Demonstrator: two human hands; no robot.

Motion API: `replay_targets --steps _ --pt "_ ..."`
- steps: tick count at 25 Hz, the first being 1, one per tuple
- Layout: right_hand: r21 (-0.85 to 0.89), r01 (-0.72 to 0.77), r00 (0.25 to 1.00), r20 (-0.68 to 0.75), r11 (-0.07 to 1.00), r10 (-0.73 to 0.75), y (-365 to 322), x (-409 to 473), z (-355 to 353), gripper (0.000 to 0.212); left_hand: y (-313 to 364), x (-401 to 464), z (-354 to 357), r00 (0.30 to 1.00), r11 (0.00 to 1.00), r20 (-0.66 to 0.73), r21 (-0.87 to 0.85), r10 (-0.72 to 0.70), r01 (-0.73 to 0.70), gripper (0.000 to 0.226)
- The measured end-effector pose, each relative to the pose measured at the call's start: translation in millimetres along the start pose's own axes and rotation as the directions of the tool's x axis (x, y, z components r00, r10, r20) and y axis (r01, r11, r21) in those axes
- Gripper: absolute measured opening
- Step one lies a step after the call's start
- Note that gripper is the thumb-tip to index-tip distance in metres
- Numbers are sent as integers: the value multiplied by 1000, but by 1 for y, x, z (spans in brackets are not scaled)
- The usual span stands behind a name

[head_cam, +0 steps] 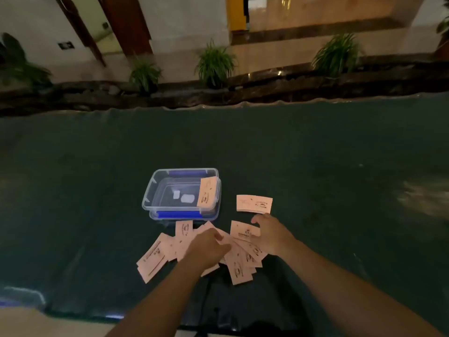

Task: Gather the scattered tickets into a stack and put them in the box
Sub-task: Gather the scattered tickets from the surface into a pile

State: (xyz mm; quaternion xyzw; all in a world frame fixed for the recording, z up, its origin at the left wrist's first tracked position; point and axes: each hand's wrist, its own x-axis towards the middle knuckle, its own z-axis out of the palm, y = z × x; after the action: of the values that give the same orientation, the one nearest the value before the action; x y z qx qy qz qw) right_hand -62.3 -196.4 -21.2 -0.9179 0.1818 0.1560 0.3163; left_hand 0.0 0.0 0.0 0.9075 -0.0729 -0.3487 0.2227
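Observation:
Several pale pink tickets [239, 265] lie fanned out on the dark green table, just in front of a clear plastic box [155, 188] with blue clips. One ticket [207, 192] leans inside the box against its right wall. Another ticket [254, 203] lies alone to the right of the box. My left hand [206, 249] rests palm down on the middle of the fan, fingers curled over the tickets. My right hand [271, 233] presses flat on the fan's right side, its fingertips close to the lone ticket. Neither hand has lifted a ticket.
The dark green table cover [315, 154] stretches wide on all sides. Its far edge meets a dark stone ledge with potted plants [215, 64]. The near table edge runs along the bottom left.

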Motion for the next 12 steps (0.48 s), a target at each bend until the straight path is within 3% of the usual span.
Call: replay_targets --steps 3,6,12 --pt "-40 -55 997 51 998 57 4 8 15 63 -10 4 21 992 996 90 -22 -89 91 22" --pt "-136 -97 990 91 986 110 9 12 34 72 -24 1 36 984 995 153 8 -95 95 24" --pt "-86 -206 978 13 975 208 9 12 50 52 -35 8 38 965 925 233 -328 -119 193 46"
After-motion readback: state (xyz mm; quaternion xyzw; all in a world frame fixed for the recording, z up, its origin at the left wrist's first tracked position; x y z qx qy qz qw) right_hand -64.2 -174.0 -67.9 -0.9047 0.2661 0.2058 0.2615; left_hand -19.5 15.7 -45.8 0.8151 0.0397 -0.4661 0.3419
